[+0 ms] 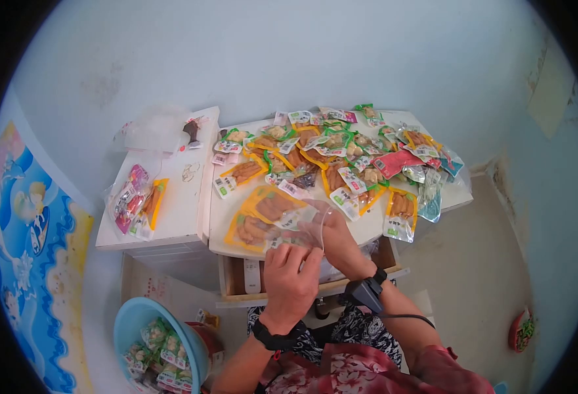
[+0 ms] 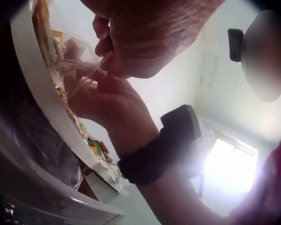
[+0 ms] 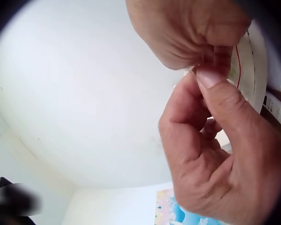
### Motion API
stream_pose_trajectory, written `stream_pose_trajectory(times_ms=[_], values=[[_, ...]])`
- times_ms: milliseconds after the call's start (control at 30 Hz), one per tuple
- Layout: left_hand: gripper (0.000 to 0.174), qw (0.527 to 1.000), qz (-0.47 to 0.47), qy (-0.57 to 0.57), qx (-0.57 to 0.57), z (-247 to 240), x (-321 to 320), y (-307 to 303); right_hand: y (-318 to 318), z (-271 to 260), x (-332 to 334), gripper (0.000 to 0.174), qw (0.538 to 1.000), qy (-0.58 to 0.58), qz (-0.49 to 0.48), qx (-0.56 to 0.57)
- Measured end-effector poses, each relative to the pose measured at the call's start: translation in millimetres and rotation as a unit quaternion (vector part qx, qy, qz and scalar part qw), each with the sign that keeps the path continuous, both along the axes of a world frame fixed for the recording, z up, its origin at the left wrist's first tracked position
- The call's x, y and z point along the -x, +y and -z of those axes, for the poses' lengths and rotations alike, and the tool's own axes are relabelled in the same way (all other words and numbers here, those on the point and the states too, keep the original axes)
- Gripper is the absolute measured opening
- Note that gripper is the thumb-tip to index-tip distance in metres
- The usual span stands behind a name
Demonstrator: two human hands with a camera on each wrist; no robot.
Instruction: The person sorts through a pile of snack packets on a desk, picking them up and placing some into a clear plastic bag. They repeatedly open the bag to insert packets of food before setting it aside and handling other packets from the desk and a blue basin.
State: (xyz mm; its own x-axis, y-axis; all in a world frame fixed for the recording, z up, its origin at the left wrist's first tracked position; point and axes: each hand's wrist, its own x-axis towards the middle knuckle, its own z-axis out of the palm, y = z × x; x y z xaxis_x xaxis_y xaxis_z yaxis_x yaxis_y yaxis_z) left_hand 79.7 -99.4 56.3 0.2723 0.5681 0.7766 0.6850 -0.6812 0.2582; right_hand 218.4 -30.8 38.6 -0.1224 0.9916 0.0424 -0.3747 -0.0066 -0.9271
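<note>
I see both hands pinching the clear plastic bag (image 1: pixel 304 218) at the round table's (image 1: pixel 365 231) near edge. My left hand (image 1: pixel 292 279) is nearer, my right hand (image 1: pixel 339 244) just beyond, and the bag extends tableward over the snack packets (image 1: pixel 328 151).

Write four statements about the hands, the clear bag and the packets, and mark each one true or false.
The left hand and the right hand both pinch the clear bag. True.
The blue basin is empty. False: it holds small packets.
Snack packets lie spread over the white table. True.
The blue basin stands on that table. False: it sits lower, beside the person's knees.
</note>
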Motion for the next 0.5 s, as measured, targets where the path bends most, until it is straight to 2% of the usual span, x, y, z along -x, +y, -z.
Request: stream_pose_trajectory(times_ms=[33,133,233,367,500], values=[[0.025,1.0,0.001,-0.001,0.002,-1,1,-1,3,3,-2,0.044,0.999,-0.032,-0.006,-0.019],[0.023,1.0,-0.002,-0.006,0.008,1,6,-1,5,3,4,0.038,0.999,-0.028,0.026,-0.018],[0.019,0.999,-0.02,-0.017,0.02,1,12,-2,-13,-17,11,0.036,0.998,0.053,0.036,-0.002],[0.014,0.998,-0.036,-0.035,0.032,3,17,2,-30,3,-6,0.038,0.991,-0.118,0.046,-0.046],[0.015,0.997,-0.001,-0.05,0.06,13,9,5,-24,18,-14,0.04,0.949,-0.261,0.083,-0.153]])
